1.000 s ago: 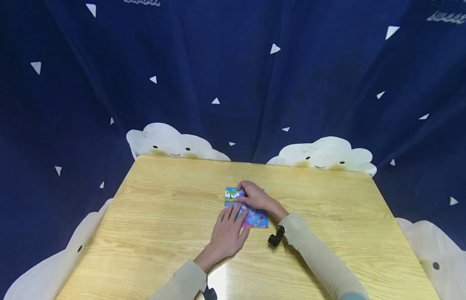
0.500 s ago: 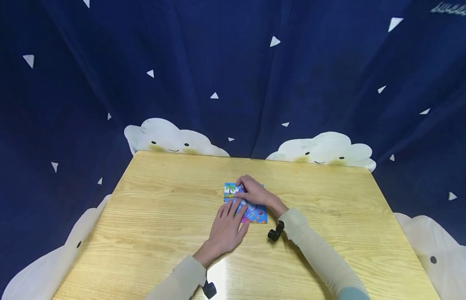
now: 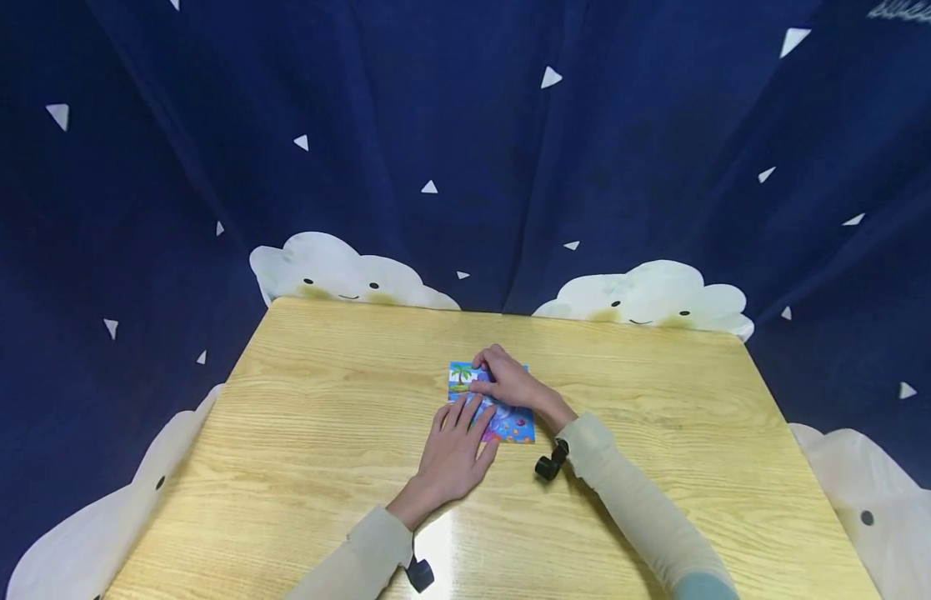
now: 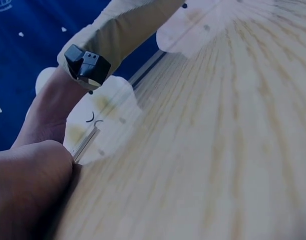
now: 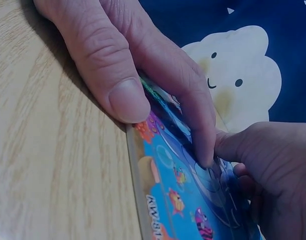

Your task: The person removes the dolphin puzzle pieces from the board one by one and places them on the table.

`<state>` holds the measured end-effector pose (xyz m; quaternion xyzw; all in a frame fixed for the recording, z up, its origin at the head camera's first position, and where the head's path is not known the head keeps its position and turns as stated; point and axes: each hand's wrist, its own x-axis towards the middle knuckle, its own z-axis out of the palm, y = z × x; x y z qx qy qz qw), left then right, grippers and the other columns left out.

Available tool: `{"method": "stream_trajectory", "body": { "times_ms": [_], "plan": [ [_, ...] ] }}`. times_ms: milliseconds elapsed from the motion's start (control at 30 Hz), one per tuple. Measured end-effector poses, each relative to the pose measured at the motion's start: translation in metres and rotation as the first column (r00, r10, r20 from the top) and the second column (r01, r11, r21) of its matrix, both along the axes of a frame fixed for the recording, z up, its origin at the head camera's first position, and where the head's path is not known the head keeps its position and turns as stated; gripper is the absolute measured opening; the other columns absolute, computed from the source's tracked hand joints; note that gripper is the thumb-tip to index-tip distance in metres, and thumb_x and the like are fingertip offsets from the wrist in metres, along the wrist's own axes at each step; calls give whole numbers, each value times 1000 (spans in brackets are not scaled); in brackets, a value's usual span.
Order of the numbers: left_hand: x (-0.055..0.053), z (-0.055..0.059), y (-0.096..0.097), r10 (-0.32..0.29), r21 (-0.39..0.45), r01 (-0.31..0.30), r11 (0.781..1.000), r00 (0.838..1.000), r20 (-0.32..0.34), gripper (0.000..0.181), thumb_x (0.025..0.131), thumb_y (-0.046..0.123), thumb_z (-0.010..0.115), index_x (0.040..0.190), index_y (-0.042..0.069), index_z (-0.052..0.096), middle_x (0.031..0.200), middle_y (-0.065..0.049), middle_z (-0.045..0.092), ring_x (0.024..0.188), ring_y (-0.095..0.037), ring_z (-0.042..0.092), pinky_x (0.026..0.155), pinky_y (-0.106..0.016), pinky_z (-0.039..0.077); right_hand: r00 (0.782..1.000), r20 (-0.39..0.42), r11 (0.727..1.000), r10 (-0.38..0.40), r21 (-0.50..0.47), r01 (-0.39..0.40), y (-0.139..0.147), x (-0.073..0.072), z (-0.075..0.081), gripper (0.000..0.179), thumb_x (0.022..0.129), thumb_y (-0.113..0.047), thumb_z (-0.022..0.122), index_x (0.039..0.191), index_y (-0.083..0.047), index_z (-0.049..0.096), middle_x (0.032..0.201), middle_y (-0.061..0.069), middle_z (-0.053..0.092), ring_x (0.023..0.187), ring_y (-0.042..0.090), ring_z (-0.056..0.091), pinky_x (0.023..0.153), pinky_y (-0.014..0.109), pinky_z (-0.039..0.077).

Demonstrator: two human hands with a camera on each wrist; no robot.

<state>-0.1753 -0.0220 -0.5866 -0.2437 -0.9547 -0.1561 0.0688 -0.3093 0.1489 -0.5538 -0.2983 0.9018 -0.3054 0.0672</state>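
A small square picture board (image 3: 519,429) with a palm tree and sea creatures lies on the wooden table. My left hand (image 3: 453,454) rests over its near left part, fingers fairly straight. In the right wrist view the left thumb (image 5: 128,102) lies along the board's edge and the index fingertip presses the printed face. Over the far half arches my right hand (image 3: 510,385), with thumb and bent fingers on the picture; its fingertips are partly hidden, so I cannot tell whether they pinch anything. The left wrist view shows only part of the left hand (image 4: 33,172).
The wooden table (image 3: 322,400) surrounds the board. Behind it hangs a dark blue curtain (image 3: 473,150) with white triangles and smiling clouds. A black wrist camera (image 3: 551,462) sits under the right sleeve, another camera (image 3: 420,575) under the left sleeve.
The head view has tilted slightly, so the table and board appear a little higher in it. Both hands keep nearly the same places on the picture board.
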Motion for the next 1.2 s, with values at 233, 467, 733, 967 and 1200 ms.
{"method": "stream_trajectory", "body": {
  "times_ms": [233,467,733,967,1200],
  "plan": [
    [-1,-1,0,0,6,0,1000,1000,-5,57,110,47,38,158,18,46,169,-9,32,157,-32,25,121,-56,23,1000,-5,1000,-3,-1,3,0,0,-1,35,96,-28,77,118,-8,60,106,5,52,94,19,51,86,35,44],
    [0,0,0,-2,1,2,1000,1000,-13,57,110,47,37,158,18,47,169,-9,32,157,-32,24,121,-56,23,1000,-1,1000,6,-26,-6,1,0,-2,34,96,-26,77,118,-6,59,105,6,52,93,18,49,84,35,44],
    [0,-2,0,6,-42,-6,999,1000,1,58,111,49,32,160,20,44,170,-7,30,158,-31,20,122,-54,22,1000,27,997,-1,-73,3,2,-1,-3,36,95,-23,79,118,-5,59,109,7,56,98,20,53,91,37,46],
    [0,-2,0,1,-40,-2,999,1000,-12,58,111,49,33,160,19,44,169,-7,31,158,-32,21,122,-55,23,999,39,988,-36,-148,41,2,2,-6,38,93,-22,80,122,-4,62,114,10,61,104,23,59,96,42,49],
    [0,-2,0,-5,-28,4,1000,999,-37,57,110,47,35,159,18,45,168,-8,33,157,-34,24,121,-56,24,1000,12,993,-22,-116,23,4,3,-5,48,94,-26,80,134,-3,67,115,9,62,105,23,59,96,43,51]
  ]
}}
